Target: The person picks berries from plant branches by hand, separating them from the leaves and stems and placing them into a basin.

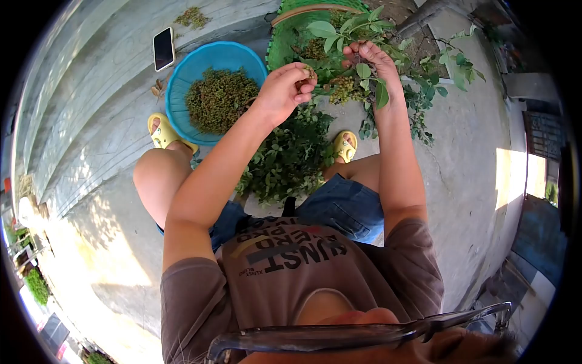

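My left hand (285,91) is closed in a pinch on a few small green berries, beside the rim of the blue basin. To its right, my right hand (374,56) grips a leafy branch (382,91) with its fingertips. A cluster of small greenish berries (347,90) hangs from the branch between my hands. The blue basin (176,97) at the left holds a heap of small berry clusters (221,100). Behind my hands, a green woven basket (285,39) contains more clusters and is partly hidden by leaves.
Leafy cuttings (288,155) lie piled between my feet, in yellow sandals (344,147). A phone (163,48) rests left of the basin, near a small bunch of clusters (192,17). More leafy branches (418,109) spread over the concrete at the right.
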Action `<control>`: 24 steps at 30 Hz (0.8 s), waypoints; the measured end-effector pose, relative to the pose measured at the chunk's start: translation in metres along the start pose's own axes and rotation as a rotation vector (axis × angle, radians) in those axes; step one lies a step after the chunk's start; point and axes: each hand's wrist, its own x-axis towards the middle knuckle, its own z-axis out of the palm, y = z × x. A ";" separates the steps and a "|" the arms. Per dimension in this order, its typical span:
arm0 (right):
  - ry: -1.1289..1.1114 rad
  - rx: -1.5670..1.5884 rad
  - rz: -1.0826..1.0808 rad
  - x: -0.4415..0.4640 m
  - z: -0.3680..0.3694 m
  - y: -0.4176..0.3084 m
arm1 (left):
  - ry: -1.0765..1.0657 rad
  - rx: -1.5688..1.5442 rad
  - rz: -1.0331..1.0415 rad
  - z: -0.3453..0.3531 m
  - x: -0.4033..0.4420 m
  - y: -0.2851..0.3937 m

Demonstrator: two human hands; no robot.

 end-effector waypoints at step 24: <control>0.047 -0.105 0.008 -0.008 -0.003 -0.006 | 0.309 2.111 0.198 -0.052 -0.028 0.032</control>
